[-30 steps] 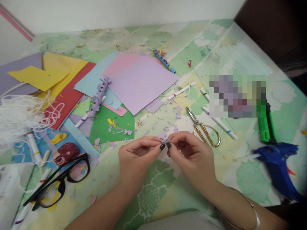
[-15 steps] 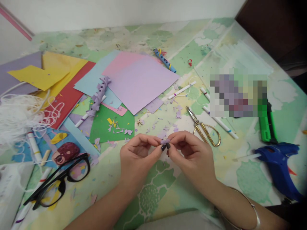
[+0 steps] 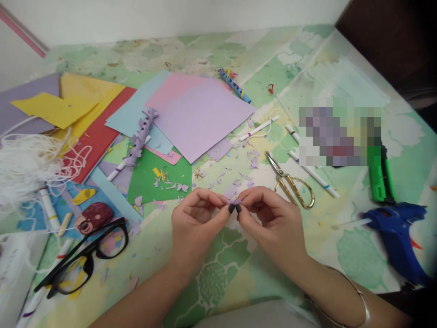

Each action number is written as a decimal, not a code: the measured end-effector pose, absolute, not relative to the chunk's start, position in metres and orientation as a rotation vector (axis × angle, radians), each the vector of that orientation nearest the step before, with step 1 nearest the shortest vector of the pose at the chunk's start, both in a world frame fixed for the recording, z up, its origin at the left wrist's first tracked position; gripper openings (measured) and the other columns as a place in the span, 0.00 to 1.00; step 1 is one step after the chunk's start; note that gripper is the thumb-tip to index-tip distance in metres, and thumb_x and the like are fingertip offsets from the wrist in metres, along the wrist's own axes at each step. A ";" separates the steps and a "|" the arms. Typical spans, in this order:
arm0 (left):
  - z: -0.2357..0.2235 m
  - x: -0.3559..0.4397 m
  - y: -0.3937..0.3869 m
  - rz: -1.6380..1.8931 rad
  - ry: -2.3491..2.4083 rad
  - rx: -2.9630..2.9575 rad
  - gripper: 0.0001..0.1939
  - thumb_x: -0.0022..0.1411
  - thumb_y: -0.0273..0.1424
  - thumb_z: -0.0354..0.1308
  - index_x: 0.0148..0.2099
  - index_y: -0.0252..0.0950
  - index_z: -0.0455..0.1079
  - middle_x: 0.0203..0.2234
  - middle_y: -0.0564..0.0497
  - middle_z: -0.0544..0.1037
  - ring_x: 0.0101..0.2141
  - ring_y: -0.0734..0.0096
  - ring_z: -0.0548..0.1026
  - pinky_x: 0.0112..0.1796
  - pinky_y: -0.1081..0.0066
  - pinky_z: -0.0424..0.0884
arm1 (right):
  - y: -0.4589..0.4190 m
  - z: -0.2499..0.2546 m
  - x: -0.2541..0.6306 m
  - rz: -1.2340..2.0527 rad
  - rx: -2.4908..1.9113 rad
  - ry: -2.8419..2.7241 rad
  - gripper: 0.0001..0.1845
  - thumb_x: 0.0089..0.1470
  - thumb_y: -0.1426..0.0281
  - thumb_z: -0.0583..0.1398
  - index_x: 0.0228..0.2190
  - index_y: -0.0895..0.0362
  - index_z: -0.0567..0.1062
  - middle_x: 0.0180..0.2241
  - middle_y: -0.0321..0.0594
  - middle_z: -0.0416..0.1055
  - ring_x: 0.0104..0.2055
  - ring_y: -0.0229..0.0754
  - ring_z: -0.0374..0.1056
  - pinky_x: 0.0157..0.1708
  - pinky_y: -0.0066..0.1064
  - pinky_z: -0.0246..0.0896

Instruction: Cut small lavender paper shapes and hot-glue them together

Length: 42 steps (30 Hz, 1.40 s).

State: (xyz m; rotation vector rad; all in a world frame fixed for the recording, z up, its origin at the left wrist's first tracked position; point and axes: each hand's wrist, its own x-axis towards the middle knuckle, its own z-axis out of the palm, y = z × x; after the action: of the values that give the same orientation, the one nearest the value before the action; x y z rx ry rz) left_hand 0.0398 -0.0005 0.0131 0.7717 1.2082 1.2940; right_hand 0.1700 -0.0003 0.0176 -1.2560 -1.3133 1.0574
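My left hand point(image 3: 201, 218) and my right hand point(image 3: 269, 218) meet at the middle of the table, thumbs almost tip to tip. Between their pinched fingertips is a tiny purple paper piece point(image 3: 234, 201), mostly covered by the fingers. Gold-handled scissors point(image 3: 290, 180) lie just beyond my right hand with their blades a little apart. Purple paper scraps point(image 3: 221, 177) are scattered in front of both hands. Left of them, a green sheet point(image 3: 160, 180) carries more scraps, and a marker wrapped in frilled purple paper point(image 3: 138, 141) leans across its edge.
A lilac sheet point(image 3: 205, 116) tops other coloured papers at the back. Black glasses point(image 3: 88, 259), a dark red case point(image 3: 97, 217) and tangled white string point(image 3: 30, 168) lie left. On the right are a blue glue gun point(image 3: 392, 237), a green cutter point(image 3: 377, 182) and white markers point(image 3: 317, 180).
The fingertips have shifted slightly around the purple paper piece, and the thumbs sit a bit differently against each other. Everything else on the table stays where it was.
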 end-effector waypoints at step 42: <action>0.011 0.038 -0.001 1.287 1.154 0.772 0.06 0.54 0.21 0.64 0.32 0.36 0.72 0.27 0.55 0.78 0.31 0.79 0.76 0.35 0.81 0.73 | 0.001 0.023 0.176 1.219 -1.249 -1.137 0.06 0.49 0.78 0.62 0.30 0.56 0.71 0.26 0.32 0.70 0.26 0.31 0.69 0.25 0.21 0.66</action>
State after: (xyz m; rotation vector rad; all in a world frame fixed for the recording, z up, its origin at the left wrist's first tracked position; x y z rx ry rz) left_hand 0.0379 -0.0008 0.0110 0.7724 1.1540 1.2867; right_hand 0.1758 0.0012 0.0226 -1.2490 -1.1370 1.2188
